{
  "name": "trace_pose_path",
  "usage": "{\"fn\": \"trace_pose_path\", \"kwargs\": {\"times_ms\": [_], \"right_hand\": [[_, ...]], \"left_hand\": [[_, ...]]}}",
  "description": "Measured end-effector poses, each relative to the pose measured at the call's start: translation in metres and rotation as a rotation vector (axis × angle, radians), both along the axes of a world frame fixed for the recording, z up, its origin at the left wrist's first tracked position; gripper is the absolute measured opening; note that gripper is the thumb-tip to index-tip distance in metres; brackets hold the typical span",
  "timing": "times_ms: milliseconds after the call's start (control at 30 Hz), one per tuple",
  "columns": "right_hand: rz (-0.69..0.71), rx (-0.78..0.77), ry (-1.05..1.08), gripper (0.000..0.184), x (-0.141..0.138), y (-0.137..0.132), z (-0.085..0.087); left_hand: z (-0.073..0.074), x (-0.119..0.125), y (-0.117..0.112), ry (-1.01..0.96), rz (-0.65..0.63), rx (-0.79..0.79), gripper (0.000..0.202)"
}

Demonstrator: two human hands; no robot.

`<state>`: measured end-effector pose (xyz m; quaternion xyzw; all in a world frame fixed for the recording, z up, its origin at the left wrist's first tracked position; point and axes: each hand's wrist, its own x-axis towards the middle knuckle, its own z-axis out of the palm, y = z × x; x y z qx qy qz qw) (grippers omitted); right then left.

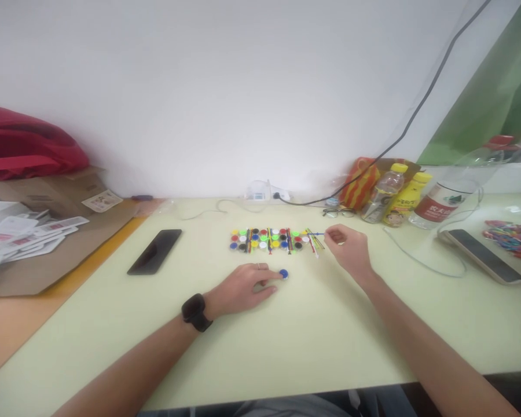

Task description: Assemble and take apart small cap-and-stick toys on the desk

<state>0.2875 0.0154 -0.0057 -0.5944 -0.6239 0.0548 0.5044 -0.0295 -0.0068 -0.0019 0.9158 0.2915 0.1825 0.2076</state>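
A block of several small coloured caps [269,239] lies in rows on the pale table [286,336], split by coloured sticks laid across it. My left hand [243,288], with a black watch on the wrist, rests flat on the table, its fingertips touching a lone blue cap [283,273]. My right hand [347,249] is curled at the right end of the rows, pinching a thin blue stick [316,234] that points left toward a small bunch of loose sticks [316,243].
A black phone [155,251] lies left of the caps. Glasses [338,212], bottles [391,200] and a second phone [481,255] on a cable sit at the right, with coloured bands [512,237]. Cardboard, papers [21,237] and a red bag [26,145] are at the left.
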Motion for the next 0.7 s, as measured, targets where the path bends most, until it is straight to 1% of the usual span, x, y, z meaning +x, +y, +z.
{"fn": "trace_pose_path", "kwargs": {"times_ms": [200,367,533,700], "right_hand": [[0.060,-0.075,0.080,0.018,-0.008,-0.001,-0.002],[0.078,-0.093,0.161,0.024,-0.009,-0.001,-0.002],[0.052,-0.092,0.278,0.038,-0.006,-0.003,0.004],[0.067,-0.106,0.311,0.042,-0.006,-0.007,0.010]], "left_hand": [[0.000,0.000,0.000,0.007,0.001,-0.008,0.033],[0.000,-0.001,0.000,0.006,0.002,-0.008,0.033],[0.000,-0.001,0.000,0.007,0.006,-0.015,0.033],[0.001,-0.001,0.000,-0.009,0.008,-0.024,0.033]]}}
